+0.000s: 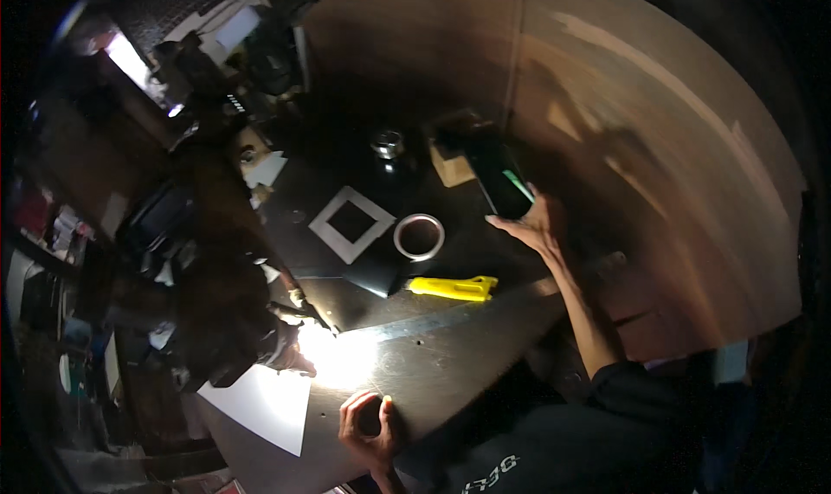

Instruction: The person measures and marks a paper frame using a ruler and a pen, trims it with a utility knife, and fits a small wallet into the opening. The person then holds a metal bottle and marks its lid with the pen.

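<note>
At the far right of the dark table, my right hand [538, 226] grips the near edge of a black, flat, rectangular phone [500, 180] with a bright green strip on one side. It is tilted up beside a small brown box [452, 167]. Low in the view, my left hand [369, 432] hovers over or rests on the near table edge, thumb and curled fingers apart, with nothing seen between them. A yellow utility knife [452, 288] lies mid-table. Beyond it are a silver ring [419, 237], probably a tape roll, and a grey square frame [351, 225].
A dark machine-like shape [216, 312] stands at left, with a glaring light [333, 355] at its end. White paper [268, 407] lies below it. A shiny metal part [388, 144] sits at the back. A curved brown panel [658, 156] borders the table on the right.
</note>
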{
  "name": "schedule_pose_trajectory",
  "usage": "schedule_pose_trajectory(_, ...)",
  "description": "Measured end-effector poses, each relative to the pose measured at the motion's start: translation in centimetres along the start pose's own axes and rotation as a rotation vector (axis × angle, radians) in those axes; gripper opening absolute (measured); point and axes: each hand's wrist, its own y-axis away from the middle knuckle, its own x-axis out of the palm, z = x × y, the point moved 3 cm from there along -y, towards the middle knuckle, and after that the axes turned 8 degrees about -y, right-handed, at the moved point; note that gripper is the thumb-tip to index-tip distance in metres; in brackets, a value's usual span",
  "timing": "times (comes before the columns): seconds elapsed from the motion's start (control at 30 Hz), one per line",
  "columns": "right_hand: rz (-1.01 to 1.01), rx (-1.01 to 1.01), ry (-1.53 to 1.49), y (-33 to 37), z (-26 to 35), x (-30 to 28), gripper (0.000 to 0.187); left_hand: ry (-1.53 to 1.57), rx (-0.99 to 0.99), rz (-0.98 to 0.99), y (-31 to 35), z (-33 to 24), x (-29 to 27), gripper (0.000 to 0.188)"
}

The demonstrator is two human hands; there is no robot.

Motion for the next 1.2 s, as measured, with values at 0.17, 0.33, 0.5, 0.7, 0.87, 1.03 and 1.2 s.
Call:
schedule_pose_trajectory(0.17,0.195,0.213,-1.194,-1.3,-2.2,-0.2,0.046,-0.032,0.048,0.063,-0.4,-1.3,0.4,0.021)
schedule_pose_trajectory(0.33,0.245,-0.192,-0.431,-0.3,16.7,-3.2,0.037,-0.097,0.043,0.014,0.2,-0.3,-1.3,0.022)
schedule_pose_trajectory(0.5,0.482,-0.685,-0.658,-8.7,30.3,6.5,0.036,-0.073,0.05,0.035,0.1,-1.4,-0.4,0.02)
schedule_pose_trajectory(0.7,0.076,-0.891,-0.433,-13.1,39.4,17.5,0.125,-0.059,0.049,0.006,-0.3,-0.8,-0.6,0.022)
schedule_pose_trajectory(0.87,0.925,-0.696,-0.601,-19.0,36.6,18.0,0.066,0.008,-0.005,0.015,-0.6,-0.4,-1.4,0.021)
schedule_pose_trajectory(1.03,0.822,-0.334,-0.404,-15.8,37.6,15.2,0.063,0.009,0.011,0.03,-0.2,0.2,-2.0,0.02)
schedule_pose_trajectory(1.2,0.399,-0.573,-0.243,-14.9,36.4,11.9,0.056,0.019,0.093,0.084,-0.2,-0.4,-0.5,0.02)
